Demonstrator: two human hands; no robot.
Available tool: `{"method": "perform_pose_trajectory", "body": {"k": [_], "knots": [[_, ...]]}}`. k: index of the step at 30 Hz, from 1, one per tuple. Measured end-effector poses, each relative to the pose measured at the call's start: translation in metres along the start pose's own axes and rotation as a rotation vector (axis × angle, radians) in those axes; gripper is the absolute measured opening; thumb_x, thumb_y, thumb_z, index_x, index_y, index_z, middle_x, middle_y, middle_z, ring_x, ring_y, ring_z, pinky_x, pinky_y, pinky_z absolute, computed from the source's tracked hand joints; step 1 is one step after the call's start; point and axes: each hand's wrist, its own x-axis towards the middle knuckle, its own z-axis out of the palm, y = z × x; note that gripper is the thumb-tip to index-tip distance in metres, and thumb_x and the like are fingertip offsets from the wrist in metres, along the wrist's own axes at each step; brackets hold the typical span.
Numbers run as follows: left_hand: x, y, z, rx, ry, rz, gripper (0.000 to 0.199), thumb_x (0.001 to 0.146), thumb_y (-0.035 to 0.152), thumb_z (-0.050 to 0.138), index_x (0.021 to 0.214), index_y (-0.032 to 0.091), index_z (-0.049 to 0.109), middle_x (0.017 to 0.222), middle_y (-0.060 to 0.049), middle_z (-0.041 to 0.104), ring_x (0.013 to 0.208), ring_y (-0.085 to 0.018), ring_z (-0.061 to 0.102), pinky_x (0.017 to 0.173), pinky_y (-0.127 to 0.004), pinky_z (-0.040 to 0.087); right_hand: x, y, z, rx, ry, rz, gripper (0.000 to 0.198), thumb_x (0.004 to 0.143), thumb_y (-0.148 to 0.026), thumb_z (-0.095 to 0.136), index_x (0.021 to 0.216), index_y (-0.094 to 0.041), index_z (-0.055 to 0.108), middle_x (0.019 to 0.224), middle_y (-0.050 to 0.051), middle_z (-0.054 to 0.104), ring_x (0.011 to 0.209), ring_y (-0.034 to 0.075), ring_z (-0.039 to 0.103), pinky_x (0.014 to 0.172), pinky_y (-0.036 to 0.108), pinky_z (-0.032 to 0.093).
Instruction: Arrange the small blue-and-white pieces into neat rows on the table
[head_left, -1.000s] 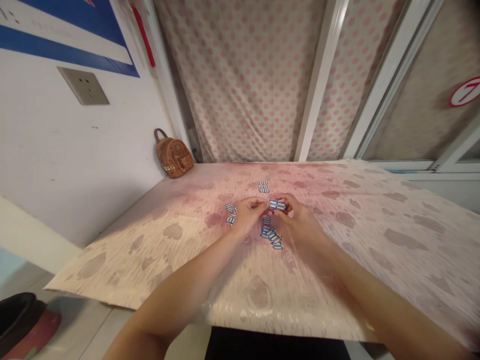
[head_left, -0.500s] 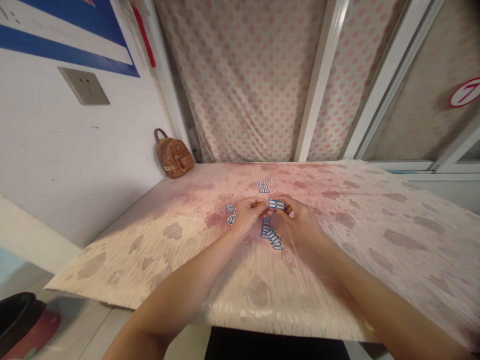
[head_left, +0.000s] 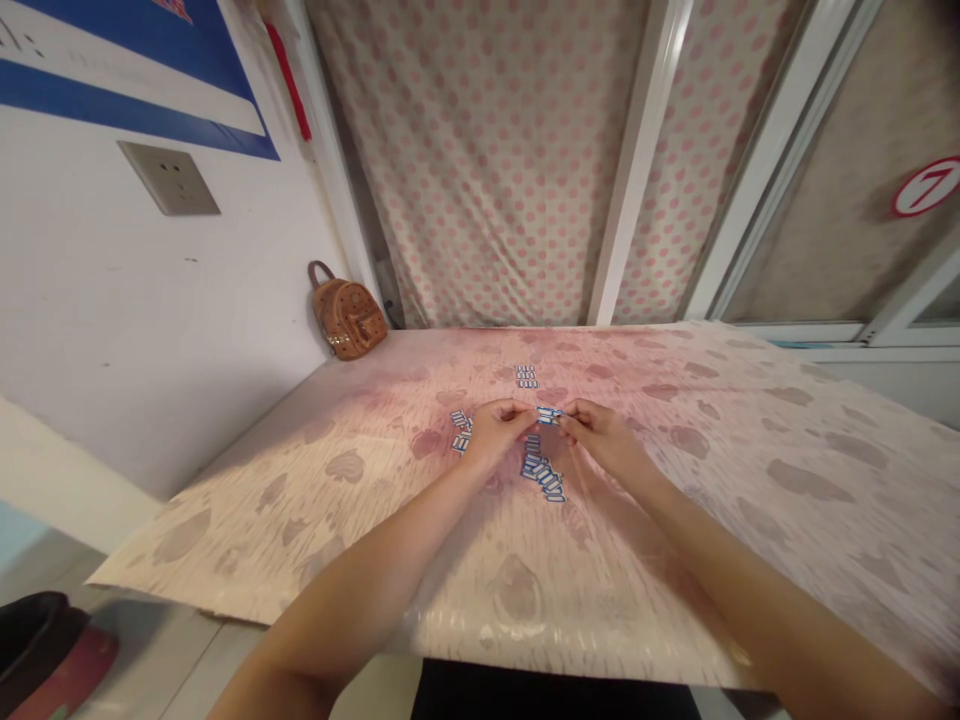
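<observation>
Between my two hands is a small flat blue-and-white piece, pinched at its left end by my left hand and at its right end by my right hand. Both hands are closed, thumb against fingers, just over the table. A loose group of similar pieces lies overlapping in front of the held one, between my wrists. More of them peek out left of my left hand, which partly covers them. Behind my hands, a neat block of the same pieces lies in rows.
A patterned cloth covers the table. At its far left corner a small brown backpack leans by the wall. A dotted curtain hangs behind the table, and a wall socket is at left.
The held piece has shifted slightly down and tilted, and less of its face shows. My right hand's fingers have closed in tighter around its right end. The pieces on the table look unmoved.
</observation>
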Motion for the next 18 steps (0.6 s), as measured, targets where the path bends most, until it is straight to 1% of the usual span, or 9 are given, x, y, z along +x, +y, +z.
{"method": "perform_pose_trajectory", "body": {"k": [6,10,12,15,18], "knots": [[0.003,-0.006,-0.002,0.075,0.021,0.045,0.020,0.067,0.031,0.076,0.074,0.013,0.072,0.066,-0.001,0.066,0.058,-0.011,0.056,0.056,-0.022,0.044,0.001,0.004,0.000,-0.033,-0.015,0.027,0.018,0.078,-0.036,0.057,0.069,-0.021,0.056,0.061,-0.001,0.059,0.058,0.015,0.056,0.060,0.030,0.042],[0.010,-0.001,-0.005,0.117,0.060,0.041,0.016,0.067,0.028,0.077,0.071,0.013,0.072,0.063,-0.001,0.065,0.056,-0.010,0.055,0.055,-0.021,0.043,0.004,0.008,-0.001,-0.003,0.034,0.021,0.018,0.080,-0.038,0.055,0.073,-0.021,0.056,0.062,-0.001,0.059,0.057,0.015,0.056,0.060,0.030,0.044],[0.019,0.004,-0.008,0.152,0.104,0.007,0.012,0.067,0.025,0.076,0.069,0.014,0.072,0.060,0.000,0.064,0.054,-0.010,0.055,0.054,-0.021,0.043,0.007,0.012,-0.004,0.004,0.077,0.009,0.019,0.081,-0.039,0.054,0.075,-0.021,0.056,0.062,-0.002,0.059,0.057,0.014,0.056,0.060,0.029,0.045],[0.040,0.009,-0.011,0.236,0.179,-0.070,0.008,0.068,0.018,0.074,0.064,0.014,0.070,0.057,0.001,0.063,0.051,-0.008,0.054,0.055,-0.020,0.044,0.012,0.016,-0.012,-0.041,0.121,0.002,0.019,0.084,-0.038,0.051,0.075,-0.021,0.055,0.063,-0.001,0.060,0.057,0.014,0.056,0.061,0.029,0.045],[0.066,0.008,-0.009,0.328,0.221,-0.136,0.013,0.068,0.013,0.073,0.057,0.014,0.066,0.050,0.002,0.058,0.046,-0.007,0.051,0.053,-0.019,0.043,0.015,0.020,-0.019,-0.094,0.147,0.001,0.021,0.085,-0.038,0.051,0.076,-0.021,0.056,0.064,0.000,0.061,0.057,0.014,0.057,0.061,0.029,0.044]]}}
